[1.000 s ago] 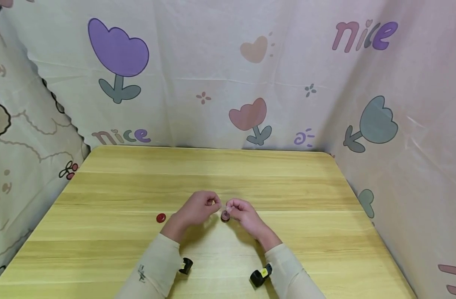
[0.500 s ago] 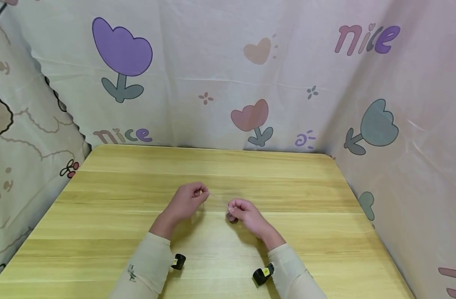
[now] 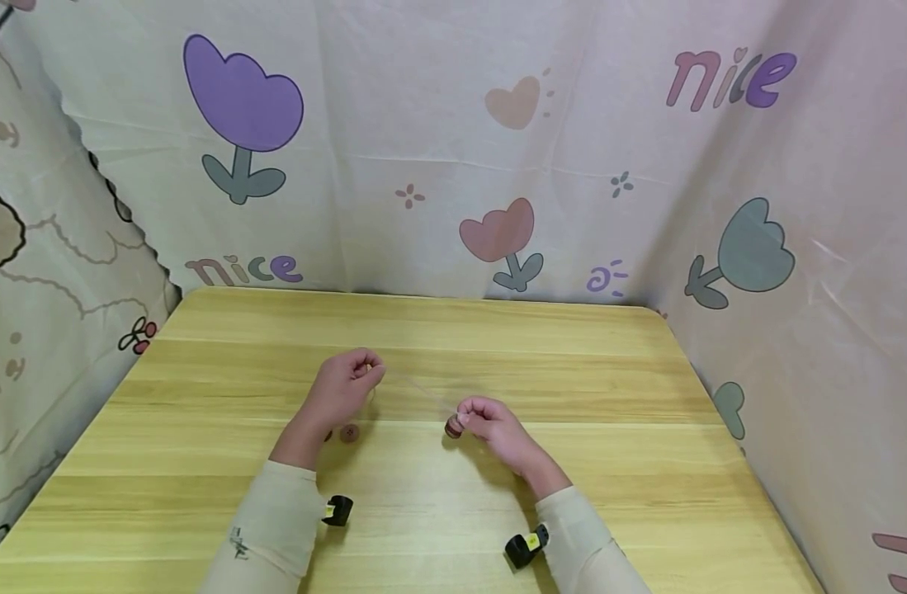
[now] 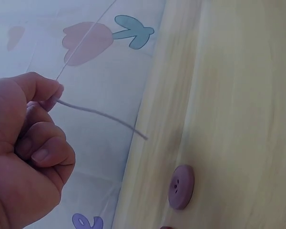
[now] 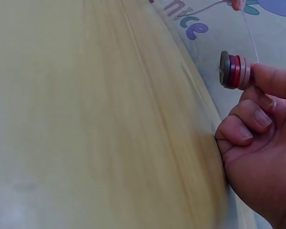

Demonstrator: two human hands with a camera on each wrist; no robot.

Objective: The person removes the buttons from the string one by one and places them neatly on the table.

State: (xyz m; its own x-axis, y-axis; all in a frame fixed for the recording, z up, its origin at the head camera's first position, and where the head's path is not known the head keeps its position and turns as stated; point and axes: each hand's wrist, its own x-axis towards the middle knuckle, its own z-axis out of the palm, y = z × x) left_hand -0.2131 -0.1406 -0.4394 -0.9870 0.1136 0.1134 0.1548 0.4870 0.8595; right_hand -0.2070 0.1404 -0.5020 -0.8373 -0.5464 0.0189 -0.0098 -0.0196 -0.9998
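My left hand pinches a thin pale string between thumb and forefinger, and a short free end sticks out past the fingertips. From there the string runs across to my right hand. Thumb and forefinger of the right hand pinch it right beside a small stack of buttons in dark, red and pinkish layers. The stack sits at those fingertips, threaded on the string as far as I can tell. Below the left hand a loose pinkish button lies on the table. A dark red button is mostly hidden by the left wrist.
The light wooden table reaches back to a printed curtain, which also hangs along both sides. Black wrist cameras are strapped at both sleeves, low over the table.
My left hand has moved left and away from the right hand, drawing the string out between them. The right hand has barely shifted. The pinkish button has come into view beside the left wrist.
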